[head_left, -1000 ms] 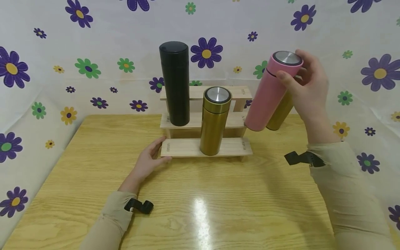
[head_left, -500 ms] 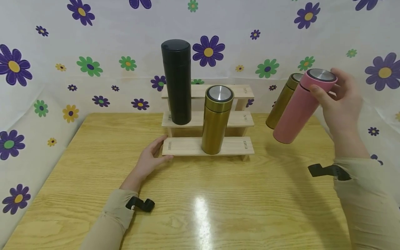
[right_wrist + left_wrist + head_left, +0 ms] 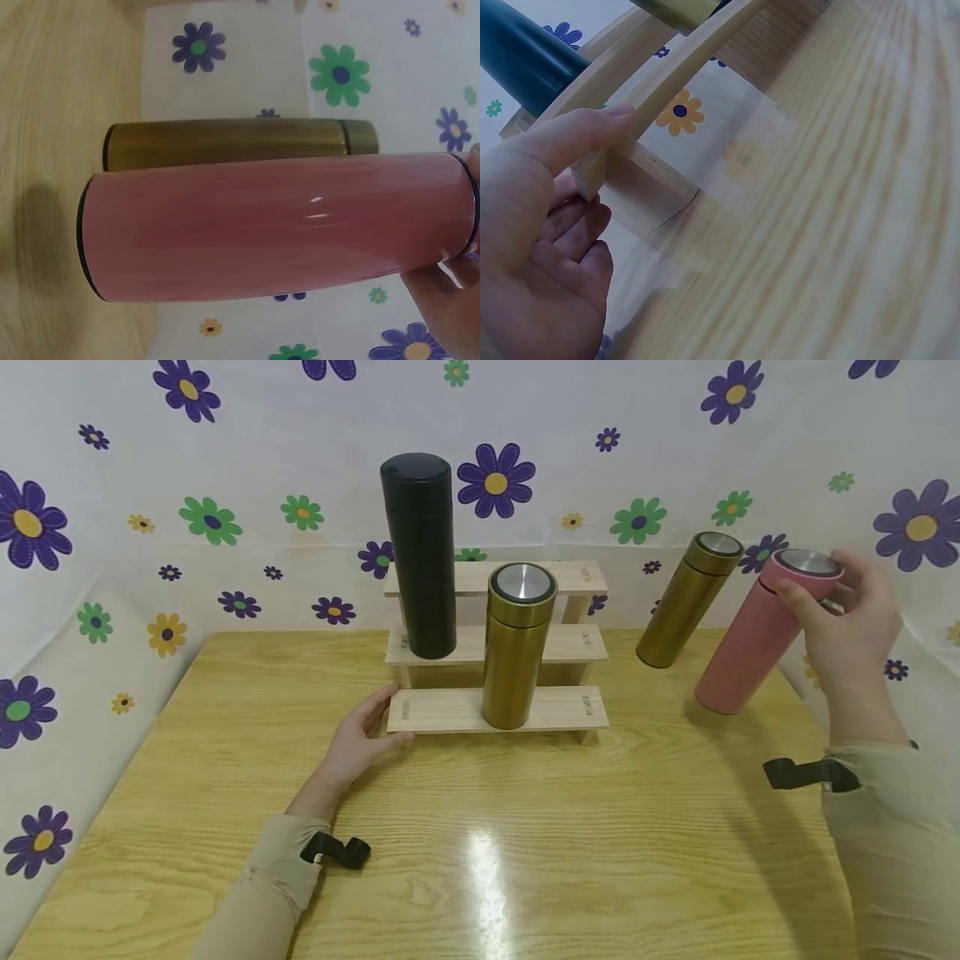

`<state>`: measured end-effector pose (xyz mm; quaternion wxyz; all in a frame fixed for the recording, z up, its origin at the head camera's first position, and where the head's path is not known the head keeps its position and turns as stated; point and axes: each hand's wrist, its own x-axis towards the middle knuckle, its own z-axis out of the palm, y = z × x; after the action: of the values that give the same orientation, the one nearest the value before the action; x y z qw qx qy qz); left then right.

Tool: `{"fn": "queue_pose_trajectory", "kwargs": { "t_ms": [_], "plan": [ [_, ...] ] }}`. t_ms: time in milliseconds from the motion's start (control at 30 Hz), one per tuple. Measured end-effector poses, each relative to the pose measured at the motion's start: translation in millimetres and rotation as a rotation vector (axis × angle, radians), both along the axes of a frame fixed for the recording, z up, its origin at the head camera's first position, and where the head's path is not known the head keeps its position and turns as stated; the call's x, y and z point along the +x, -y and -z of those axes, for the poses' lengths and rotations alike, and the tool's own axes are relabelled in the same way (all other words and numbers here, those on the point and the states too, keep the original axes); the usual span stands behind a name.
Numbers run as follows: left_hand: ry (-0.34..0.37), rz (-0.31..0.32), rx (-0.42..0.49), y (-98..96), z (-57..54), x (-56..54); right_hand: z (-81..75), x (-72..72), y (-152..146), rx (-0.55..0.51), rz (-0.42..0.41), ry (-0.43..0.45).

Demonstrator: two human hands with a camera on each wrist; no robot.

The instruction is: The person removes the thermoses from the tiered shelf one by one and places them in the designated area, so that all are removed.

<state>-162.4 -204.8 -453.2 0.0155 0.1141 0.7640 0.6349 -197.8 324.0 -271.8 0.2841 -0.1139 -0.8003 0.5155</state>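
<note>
My right hand (image 3: 855, 618) grips a pink thermos (image 3: 761, 639) round its top, below the silver lid. In the right wrist view the base of the pink thermos (image 3: 270, 229) stands a little off the table, over its shadow. My left hand (image 3: 356, 743) holds the left end of the bottom step of a wooden three-step rack (image 3: 442, 710); in the left wrist view the thumb lies on top and the fingers curl under the board (image 3: 591, 176). One gold thermos (image 3: 513, 660) stands on the bottom step, and a black thermos (image 3: 420, 560) on the middle step.
A second gold thermos (image 3: 686, 602) stands on the table right of the rack, just left of the pink one. The wooden table (image 3: 420, 860) stretches in front. A flower-print cloth (image 3: 300, 443) hangs behind and at both sides.
My right hand has carried the pink thermos rightward and down, from beside the rack to the right of the second gold thermos. My left hand stays on the rack.
</note>
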Motion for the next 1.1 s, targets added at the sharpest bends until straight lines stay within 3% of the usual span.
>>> {"fn": "queue_pose_trajectory", "kwargs": {
  "t_ms": [300, 500, 767, 1100],
  "plan": [
    [-0.018, -0.010, 0.006, 2.2, 4.8, -2.1, 8.9, -24.1, -18.2, -0.074, -0.012, 0.114],
    [-0.007, -0.001, 0.022, 1.2, 3.0, -0.8, 12.5, -42.2, -22.0, -0.066, 0.029, 0.181],
    [0.001, 0.009, 0.033, -0.5, 1.6, 0.0, 18.7, -56.3, -27.7, -0.115, 0.064, 0.155],
    [-0.005, 0.003, 0.014, 1.5, 4.5, -2.1, 26.4, -66.0, -32.9, -0.052, 0.063, 0.170]
  ]
}}
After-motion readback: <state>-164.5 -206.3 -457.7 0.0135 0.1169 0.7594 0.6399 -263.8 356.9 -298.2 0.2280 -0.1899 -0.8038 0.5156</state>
